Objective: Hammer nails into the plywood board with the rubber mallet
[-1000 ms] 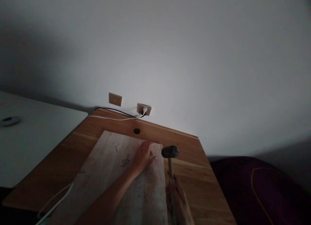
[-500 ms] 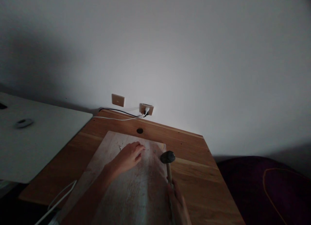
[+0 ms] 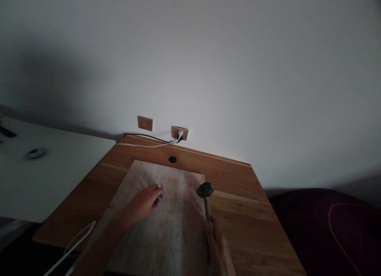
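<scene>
My left hand (image 3: 143, 204) is closed over the pale wooden board (image 3: 166, 232), its fingers bent together. Small shiny metal pieces (image 3: 161, 196) poke out at the fingertips; their kind is too small to make out. In my right hand (image 3: 219, 248), at the board's right edge, is a mallet (image 3: 205, 190) with a dark head and a light handle. The head points away from me, near the board's far right corner. Several tiny dark specks or points dot the far part of the board.
The board lies on a brown wooden table (image 3: 238, 212) against a white wall. Behind it are a cable hole (image 3: 172, 159) and a wall socket (image 3: 179, 133) with plugs and cables. A white table (image 3: 74, 165) stands at left, a dark purple beanbag-like seat (image 3: 324, 228) at right.
My left hand has drawn back toward me and left over the board, and shiny metal pieces now show at its fingertips. The mallet in my right hand has barely moved.
</scene>
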Demonstrator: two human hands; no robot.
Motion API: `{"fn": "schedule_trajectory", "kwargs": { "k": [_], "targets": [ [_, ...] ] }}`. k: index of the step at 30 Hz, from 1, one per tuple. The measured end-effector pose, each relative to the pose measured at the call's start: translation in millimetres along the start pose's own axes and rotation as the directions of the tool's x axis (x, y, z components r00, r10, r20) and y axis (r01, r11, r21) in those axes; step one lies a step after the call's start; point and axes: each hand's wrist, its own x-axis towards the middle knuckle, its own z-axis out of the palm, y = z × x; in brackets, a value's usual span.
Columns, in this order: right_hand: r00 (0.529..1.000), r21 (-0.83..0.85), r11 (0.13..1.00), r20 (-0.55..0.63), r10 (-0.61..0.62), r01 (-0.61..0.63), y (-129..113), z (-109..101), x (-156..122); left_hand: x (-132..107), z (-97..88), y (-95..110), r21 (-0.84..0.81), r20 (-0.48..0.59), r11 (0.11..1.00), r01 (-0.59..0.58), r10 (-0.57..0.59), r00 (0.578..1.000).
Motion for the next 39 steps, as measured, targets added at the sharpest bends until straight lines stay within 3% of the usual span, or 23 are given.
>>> {"fn": "schedule_trajectory", "kwargs": {
  "k": [11,15,19,22,27,30,35,39],
  "targets": [
    [1.0,0.013,1.0,0.002,-0.011,0.011,-1.9,2.4,1.6,-1.4,17.5,-8.9,0.134,-0.069,0.989,-0.058,0.068,0.995],
    [1.0,0.013,1.0,0.004,-0.013,0.013,1.0,2.9,3.6,6.3,8.8,-0.2,0.069,-0.136,0.993,-0.092,0.1,0.986],
    [0.998,0.036,0.998,0.045,-0.046,0.045,-0.4,4.1,4.5,36.7,4.4,16.1,-0.089,-0.274,0.993,-0.074,0.047,0.961],
    [0.999,0.031,0.999,0.015,-0.043,0.042,-2.4,4.7,4.1,66.6,10.6,27.3,-0.179,-0.254,0.984,-0.008,-0.038,0.966],
    [1.0,0.02,1.0,0.02,-0.006,0.005,-5.7,4.7,3.2,96.7,30.1,35.5,-0.058,-0.224,0.998,-0.012,-0.001,0.974],
    [1.0,-0.005,1.0,0.031,-0.006,0.006,-3.0,4.8,5.4,101.7,37.5,36.7,-0.056,-0.215,0.998,-0.018,0.006,0.977],
    [0.998,-0.003,1.0,-0.062,-0.009,0.009,12.8,7.5,14.3,103.2,41.3,38.0,-0.134,-0.236,0.991,0.028,-0.059,0.97],
    [0.999,-0.008,1.0,-0.049,-0.013,0.013,19.9,7.8,16.1,102.7,44.7,36.9,-0.138,-0.221,0.99,0.025,-0.055,0.974]
  ]
}}
